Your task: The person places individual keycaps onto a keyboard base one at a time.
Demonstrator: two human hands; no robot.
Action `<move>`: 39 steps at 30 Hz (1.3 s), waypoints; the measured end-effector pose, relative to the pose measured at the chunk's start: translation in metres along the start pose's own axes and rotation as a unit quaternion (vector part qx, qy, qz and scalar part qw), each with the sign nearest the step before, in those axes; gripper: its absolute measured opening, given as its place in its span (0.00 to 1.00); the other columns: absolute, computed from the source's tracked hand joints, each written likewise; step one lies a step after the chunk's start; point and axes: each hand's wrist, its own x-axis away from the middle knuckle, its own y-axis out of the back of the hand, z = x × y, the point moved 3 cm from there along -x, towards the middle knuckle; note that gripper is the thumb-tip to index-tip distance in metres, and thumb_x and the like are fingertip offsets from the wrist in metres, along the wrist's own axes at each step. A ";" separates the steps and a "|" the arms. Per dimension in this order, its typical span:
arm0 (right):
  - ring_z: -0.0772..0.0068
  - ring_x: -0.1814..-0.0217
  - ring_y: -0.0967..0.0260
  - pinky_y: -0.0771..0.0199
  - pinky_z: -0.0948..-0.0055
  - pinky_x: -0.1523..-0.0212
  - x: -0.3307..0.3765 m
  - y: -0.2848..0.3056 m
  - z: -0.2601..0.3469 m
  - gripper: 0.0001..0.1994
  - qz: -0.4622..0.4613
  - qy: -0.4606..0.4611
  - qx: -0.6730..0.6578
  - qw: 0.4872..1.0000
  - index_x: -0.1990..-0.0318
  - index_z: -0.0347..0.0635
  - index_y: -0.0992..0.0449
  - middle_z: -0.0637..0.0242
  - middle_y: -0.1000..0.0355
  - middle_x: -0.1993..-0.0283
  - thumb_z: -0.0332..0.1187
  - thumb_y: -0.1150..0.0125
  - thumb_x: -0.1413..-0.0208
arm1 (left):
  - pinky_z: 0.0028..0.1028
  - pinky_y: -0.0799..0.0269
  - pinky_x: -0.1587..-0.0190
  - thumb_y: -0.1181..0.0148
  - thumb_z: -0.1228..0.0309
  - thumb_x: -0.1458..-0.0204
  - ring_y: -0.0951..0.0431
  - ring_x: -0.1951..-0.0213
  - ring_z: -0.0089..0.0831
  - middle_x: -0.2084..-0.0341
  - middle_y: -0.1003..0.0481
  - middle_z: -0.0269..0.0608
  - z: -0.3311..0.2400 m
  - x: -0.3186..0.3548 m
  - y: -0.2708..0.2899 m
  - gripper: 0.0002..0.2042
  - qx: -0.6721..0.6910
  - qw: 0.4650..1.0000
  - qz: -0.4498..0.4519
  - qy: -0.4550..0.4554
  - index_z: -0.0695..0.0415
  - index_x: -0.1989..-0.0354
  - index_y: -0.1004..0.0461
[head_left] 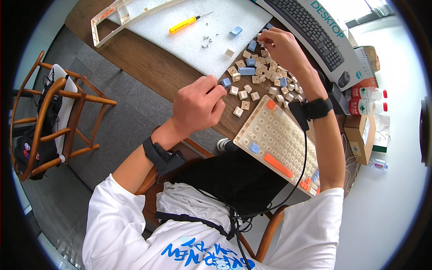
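Observation:
My right hand (283, 48) reaches to the far edge of a pile of loose cream and blue keycaps (246, 71). Its fingers are bent into a pinch at a pale keycap there, partly covered by the fingertips. Nearer to me, my left hand (198, 104) is curled closed beside the pile, next to a blue keycap (226, 83); whatever is inside its fingers is hidden. A cream keyboard (270, 135) lies tilted at the table's near edge, mostly without keycaps. It carries an orange long keycap (278, 165) and a blue keycap (254, 147).
A white foam sheet (180, 49) holds a yellow screwdriver (184, 25), several small screws (206, 39) and a cream frame (101, 33). At the right stand a keyboard box (335, 27), water bottles (366, 107) and a cardboard box (357, 135). A wooden chair (67, 112) is at left.

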 end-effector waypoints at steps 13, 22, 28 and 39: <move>0.51 0.59 0.23 0.22 0.59 0.57 0.013 0.002 0.001 0.05 -0.034 0.007 -0.014 0.999 0.60 0.39 0.17 0.59 0.22 0.60 0.26 0.38 0.42 | 0.33 0.29 0.74 0.40 0.82 0.56 0.26 0.75 0.37 0.77 0.32 0.39 -0.001 -0.001 -0.001 0.05 -0.004 1.000 0.002 0.003 0.59 0.72 0.24; 0.52 0.58 0.23 0.22 0.60 0.57 0.008 -0.002 -0.002 0.05 -0.052 0.011 -0.012 0.999 0.60 0.38 0.18 0.59 0.23 0.60 0.27 0.35 0.43 | 0.32 0.29 0.73 0.40 0.82 0.55 0.26 0.75 0.37 0.77 0.32 0.39 -0.002 -0.002 0.000 0.04 -0.002 1.000 0.008 0.009 0.59 0.72 0.24; 0.61 0.61 0.21 0.20 0.65 0.59 0.015 0.007 -0.004 0.06 -0.026 0.005 -0.045 0.999 0.57 0.37 0.18 0.60 0.22 0.60 0.24 0.34 0.42 | 0.34 0.29 0.74 0.39 0.81 0.55 0.27 0.76 0.38 0.76 0.32 0.39 -0.002 -0.003 0.000 0.03 0.014 1.000 0.017 0.019 0.58 0.73 0.24; 0.55 0.53 0.25 0.24 0.62 0.49 0.032 0.004 -0.004 0.13 -0.045 0.026 -0.001 0.999 0.58 0.36 0.16 0.60 0.24 0.58 0.17 0.44 0.49 | 0.34 0.31 0.75 0.41 0.81 0.54 0.27 0.78 0.38 0.77 0.31 0.40 -0.002 -0.004 -0.001 0.03 0.055 0.997 0.033 0.030 0.59 0.73 0.23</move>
